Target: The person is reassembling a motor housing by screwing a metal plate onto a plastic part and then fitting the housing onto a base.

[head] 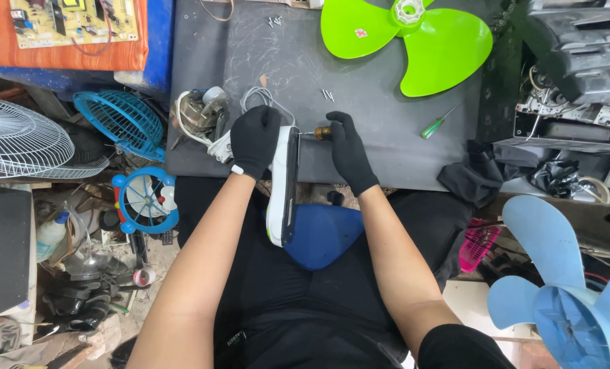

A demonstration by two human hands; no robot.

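Gloves of black cover both hands at the near edge of the dark work mat (359, 89). The left hand (253, 140) is closed around the upper end of a white and black fan housing (284, 184), which stands on edge and reaches from the mat's near edge down over the lap. The right hand (349, 150) grips a short screwdriver (318, 132) with an amber handle, its tip pressed against the housing's right side. Just left of the housing, on the mat, sits a small motor (199, 113) with white wires. At the mat's far end lies a green fan blade (421, 34). Right of the housing, a green-handled screwdriver (438, 123) rests well apart on the mat.
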